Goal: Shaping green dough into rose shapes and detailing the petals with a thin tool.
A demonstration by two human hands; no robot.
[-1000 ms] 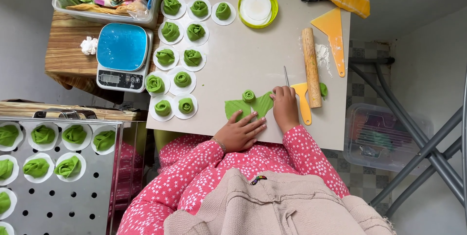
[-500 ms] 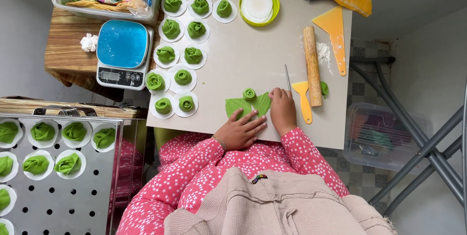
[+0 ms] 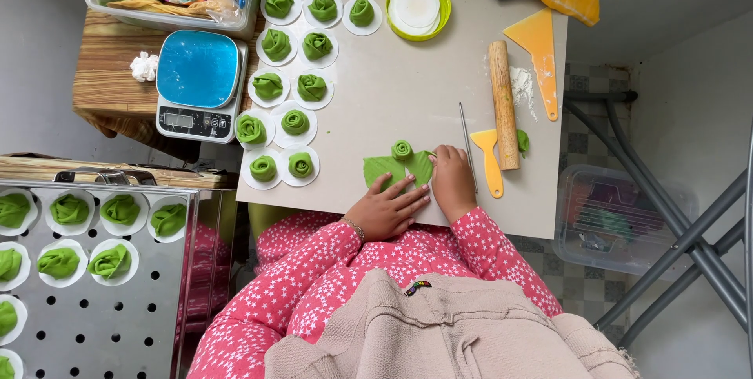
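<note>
- Green dough sheet (image 3: 390, 169), flat on the pale table (image 3: 392, 89) at lower centre of the frame, cut into leaf-like pieces, with a small rolled green rosette (image 3: 402, 149) sitting at its upper edge.
- Perforated steel tray (image 3: 86, 285), lower left, carrying finished green buns on white paper rounds; well apart from the working spot.
- Blue-topped kitchen scale (image 3: 198, 81), upper left, perched at the table's left edge beside a plastic tub of wrappers.
- Rows of shaped green buns (image 3: 296, 65) on paper discs, running from top centre down toward the dough sheet; nearest pair just beside the sheet's left tip.
- Wooden rolling pin (image 3: 503, 104), right of centre, lying upright in the frame, with an orange scraper (image 3: 490, 161) touching its lower end and a thin knife (image 3: 466, 140) just to the left.
- Left hand (image 3: 386, 208), pressed palm-down on the lower part of the sheet, fingers (image 3: 408, 194) spread apart and flat, gripping nothing.
- Right hand (image 3: 453, 179), resting on the sheet's right piece, fingers curled together over the dough edge; cannot tell whether anything is pinched beneath.
- Likely to tear or stretch if pulled while pinned under the left palm, the dough looking thin and soft.
- Could stick to the table, since only a little flour shows, and that near the rolling pin.
- Might nudge the nearest buns off their discs with a careless sweep of the left wrist.
- Risk of brushing the knife with the right knuckles, the blade lying close by.
</note>
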